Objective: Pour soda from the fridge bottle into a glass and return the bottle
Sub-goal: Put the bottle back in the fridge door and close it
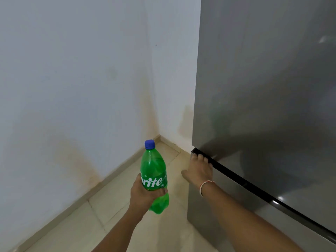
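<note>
A green soda bottle [153, 171] with a blue cap stands upright in the air, its label reading Sprite. My left hand [145, 195] is wrapped around its lower half. To the right stands a tall grey fridge [263, 88] with its doors closed. My right hand [199, 170] has its fingers hooked into the dark handle groove [236, 177] between the upper and lower doors, at the left corner. No glass is in view.
A white stained wall [72, 79] meets the fridge at a corner on the left. Beige floor tiles [112, 211] run below, with a narrow gap between the wall and the fridge side.
</note>
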